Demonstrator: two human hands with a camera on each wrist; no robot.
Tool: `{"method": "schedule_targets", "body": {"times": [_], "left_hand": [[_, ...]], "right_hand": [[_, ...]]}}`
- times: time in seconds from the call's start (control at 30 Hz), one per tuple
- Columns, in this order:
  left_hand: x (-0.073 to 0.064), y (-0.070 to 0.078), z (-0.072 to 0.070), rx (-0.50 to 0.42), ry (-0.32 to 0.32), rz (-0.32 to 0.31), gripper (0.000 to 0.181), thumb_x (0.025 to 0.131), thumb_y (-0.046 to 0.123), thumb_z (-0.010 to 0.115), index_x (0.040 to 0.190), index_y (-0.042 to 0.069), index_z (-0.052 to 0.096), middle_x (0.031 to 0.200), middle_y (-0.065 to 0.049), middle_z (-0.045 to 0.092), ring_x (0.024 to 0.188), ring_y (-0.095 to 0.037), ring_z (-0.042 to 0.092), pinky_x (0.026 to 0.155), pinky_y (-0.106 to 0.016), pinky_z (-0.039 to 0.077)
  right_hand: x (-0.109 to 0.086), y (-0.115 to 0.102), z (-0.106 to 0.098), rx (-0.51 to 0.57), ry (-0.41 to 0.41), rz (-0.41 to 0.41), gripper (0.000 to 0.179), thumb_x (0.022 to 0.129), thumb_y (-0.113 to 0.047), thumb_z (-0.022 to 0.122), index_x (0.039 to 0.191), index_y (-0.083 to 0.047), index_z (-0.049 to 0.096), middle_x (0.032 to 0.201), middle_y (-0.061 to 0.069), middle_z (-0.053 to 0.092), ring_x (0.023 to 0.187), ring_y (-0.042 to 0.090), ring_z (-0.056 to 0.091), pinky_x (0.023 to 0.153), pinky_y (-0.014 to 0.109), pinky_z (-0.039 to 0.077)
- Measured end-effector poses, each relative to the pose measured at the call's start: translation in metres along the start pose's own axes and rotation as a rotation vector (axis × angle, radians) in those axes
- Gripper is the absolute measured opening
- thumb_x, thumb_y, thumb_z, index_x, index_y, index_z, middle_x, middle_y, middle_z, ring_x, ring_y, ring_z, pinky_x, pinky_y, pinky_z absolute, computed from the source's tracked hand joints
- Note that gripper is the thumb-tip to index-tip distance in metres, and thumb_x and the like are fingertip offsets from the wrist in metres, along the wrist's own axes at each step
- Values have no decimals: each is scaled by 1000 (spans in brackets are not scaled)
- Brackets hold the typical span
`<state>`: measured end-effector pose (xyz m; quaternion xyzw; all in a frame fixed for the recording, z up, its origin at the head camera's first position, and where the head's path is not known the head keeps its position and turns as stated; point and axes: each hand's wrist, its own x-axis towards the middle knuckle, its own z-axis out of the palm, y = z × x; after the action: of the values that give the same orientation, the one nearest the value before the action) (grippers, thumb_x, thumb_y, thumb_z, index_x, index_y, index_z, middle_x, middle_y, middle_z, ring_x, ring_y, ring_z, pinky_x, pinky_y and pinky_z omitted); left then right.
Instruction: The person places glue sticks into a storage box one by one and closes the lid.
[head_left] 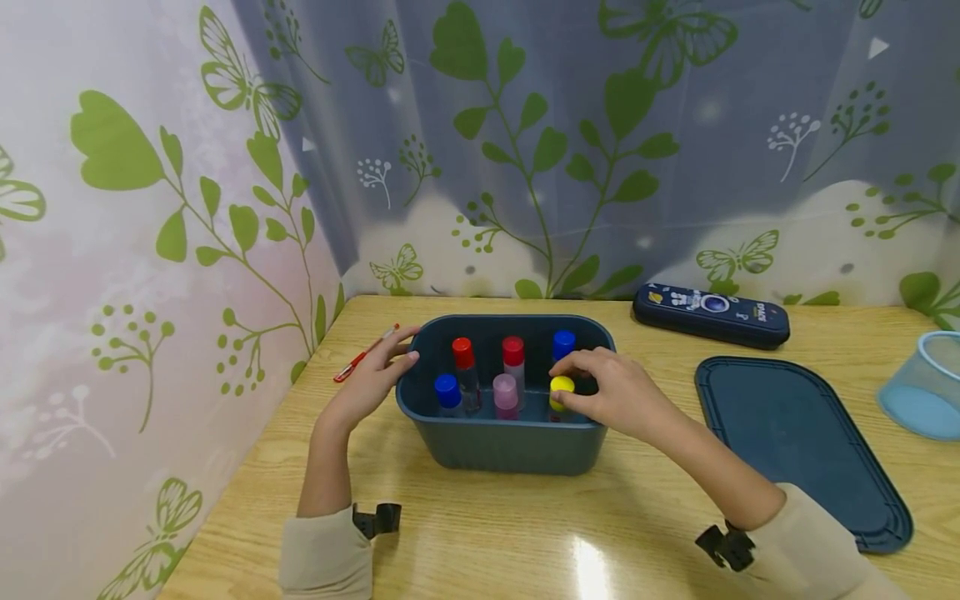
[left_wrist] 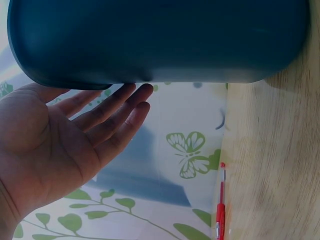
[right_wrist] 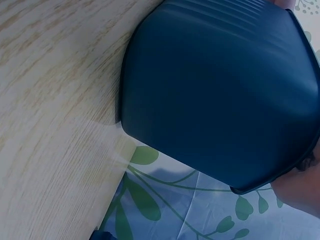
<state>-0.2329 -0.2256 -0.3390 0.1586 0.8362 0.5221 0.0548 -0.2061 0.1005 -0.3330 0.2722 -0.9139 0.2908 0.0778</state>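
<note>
A dark blue-green bin point(head_left: 510, 450) stands on the table with several small capped bottles upright inside. My right hand point(head_left: 626, 392) reaches over its right rim, with thumb and forefinger pinching the yellow cap of a bottle point(head_left: 562, 386). Behind that one is a blue-capped bottle point(head_left: 564, 342). Two red-capped bottles, a pink bottle point(head_left: 506, 396) and another blue-capped bottle point(head_left: 447, 389) fill the middle and left. My left hand point(head_left: 367, 383) touches the bin's left rim, its fingers loosely extended in the left wrist view. The bin wall hides the right fingertips in the right wrist view.
A dark lid point(head_left: 795, 450) lies flat to the right of the bin. Behind it sits a navy pencil case point(head_left: 712, 315). A clear blue-bottomed container point(head_left: 922, 387) is at the far right. A red pen point(head_left: 366, 354) lies left of the bin, and a patterned curtain hangs behind.
</note>
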Motion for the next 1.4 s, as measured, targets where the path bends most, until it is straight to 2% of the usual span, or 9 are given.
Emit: {"method": "schedule_targets", "body": {"times": [0.4, 0.53, 0.7, 0.83, 0.97, 1.13, 1.2, 1.27, 1.4], "left_hand": [[0, 2, 0, 13, 1, 2, 50, 99, 28, 44, 144, 11, 30, 142, -18, 28, 129, -34, 29, 99, -51, 30], [1, 1, 1, 14, 0, 3, 50, 99, 27, 44, 144, 11, 30, 142, -18, 29, 128, -34, 30, 99, -51, 31], [2, 0, 3, 23, -2, 1, 48, 99, 26, 45, 143, 11, 32, 142, -18, 29, 127, -34, 31, 97, -51, 33], [3, -2, 4, 27, 1, 4, 49, 99, 26, 45, 143, 11, 32, 143, -18, 28, 127, -34, 31, 97, -50, 34], [3, -2, 4, 24, 2, 8, 49, 99, 28, 45, 143, 12, 32, 143, -17, 26, 128, -33, 30, 97, -51, 33], [3, -1, 4, 24, 4, 8, 49, 98, 28, 45, 143, 13, 32, 143, -16, 28, 129, -32, 29, 98, -51, 31], [2, 0, 4, 24, 3, 7, 49, 99, 28, 45, 143, 13, 32, 142, -16, 28, 129, -33, 29, 98, -52, 31], [1, 1, 3, 27, 4, 4, 49, 99, 28, 45, 143, 13, 32, 143, -17, 28, 129, -33, 29, 98, -52, 31], [-1, 2, 0, 39, 8, -1, 50, 99, 29, 44, 144, 13, 31, 143, -18, 26, 129, -34, 28, 98, -53, 30]], "right_hand": [[1, 0, -2, -11, -21, 2, 24, 81, -31, 72, 99, -15, 68, 91, -4, 60, 80, 15, 51, 68, 33, 43], [1, 2, -2, 49, -17, -13, 27, 81, -30, 72, 101, -13, 66, 94, -3, 61, 85, 18, 55, 76, 37, 46], [-7, 3, -6, 155, 29, -14, 30, 83, -30, 69, 108, -13, 64, 106, 0, 60, 96, 25, 55, 84, 41, 44], [-21, 4, -19, 176, 100, 1, 31, 87, -31, 65, 113, -15, 62, 113, 0, 58, 100, 25, 53, 84, 46, 43], [-40, 8, -39, 144, 185, 8, 29, 88, -26, 65, 114, -14, 62, 114, 1, 59, 99, 23, 55, 80, 48, 44], [-70, 22, -61, 1, 299, -7, 30, 84, -16, 69, 114, -14, 62, 107, -2, 61, 94, 11, 55, 73, 32, 44], [-84, 32, -68, -33, 324, 32, 31, 84, -16, 69, 114, -15, 62, 106, -2, 60, 92, 7, 53, 72, 33, 43], [-98, 43, -74, -52, 338, 96, 31, 84, -18, 69, 115, -14, 62, 107, 1, 60, 92, 9, 53, 75, 38, 43], [-123, 67, -83, -85, 339, 236, 33, 88, -20, 64, 116, -4, 59, 112, 18, 56, 95, 31, 53, 71, 53, 41]]}}
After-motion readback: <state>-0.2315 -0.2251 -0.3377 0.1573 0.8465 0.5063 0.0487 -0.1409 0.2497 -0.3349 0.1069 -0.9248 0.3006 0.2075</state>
